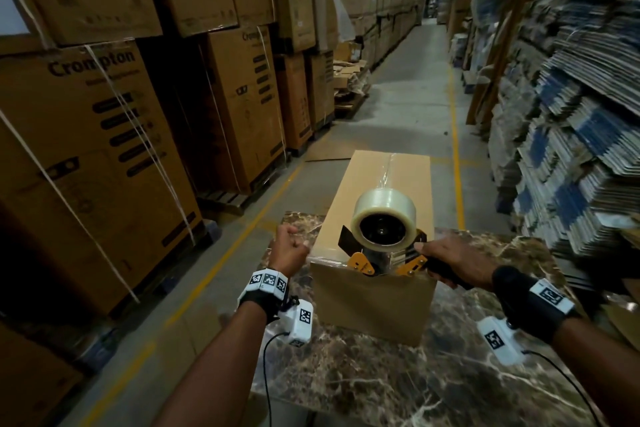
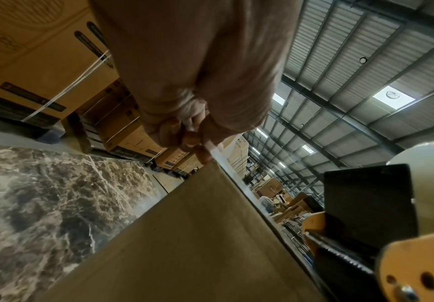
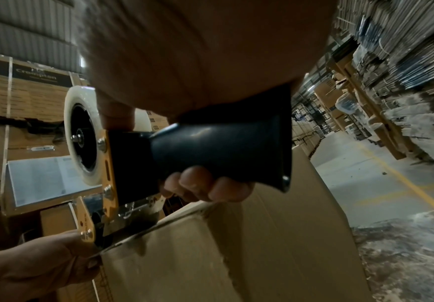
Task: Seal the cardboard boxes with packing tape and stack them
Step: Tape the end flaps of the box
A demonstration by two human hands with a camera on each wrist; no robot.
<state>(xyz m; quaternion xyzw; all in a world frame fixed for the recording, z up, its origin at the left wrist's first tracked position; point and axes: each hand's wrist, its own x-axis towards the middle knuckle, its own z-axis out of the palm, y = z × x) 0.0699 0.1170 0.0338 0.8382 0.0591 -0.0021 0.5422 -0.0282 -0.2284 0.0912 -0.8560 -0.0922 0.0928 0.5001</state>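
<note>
Both forearms reach in from the bottom of the head view, each wearing a black wrist strap with a white tagged camera. Beyond them, 1 cardboard box (image 1: 377, 229) lies on a marble-patterned table (image 1: 450, 374), with clear tape running down its top seam. At the box's near top edge sits the tape dispenser (image 1: 382, 243), an orange and black frame carrying a roll of clear tape (image 1: 383, 218). The right hand (image 1: 453, 263) wraps its grip around the dispenser's black handle, thumb stretched toward the frame. The left hand (image 1: 289, 248) is at the box's near left corner, fingers curled tight. Tall stacks of cartons (image 1: 86, 156) line the aisle on the left, and flattened cardboard (image 1: 571, 121) is piled on the right.

From the left wrist, the left hand's fingertips (image 2: 197, 147) pinch a strip of clear tape at the box's top edge (image 2: 190, 235), and the dispenser shows at the lower right.

From the right wrist, the fingers (image 3: 202, 186) curl under the black handle, and the dispenser's front end presses on the box edge just beside the left hand.
</note>
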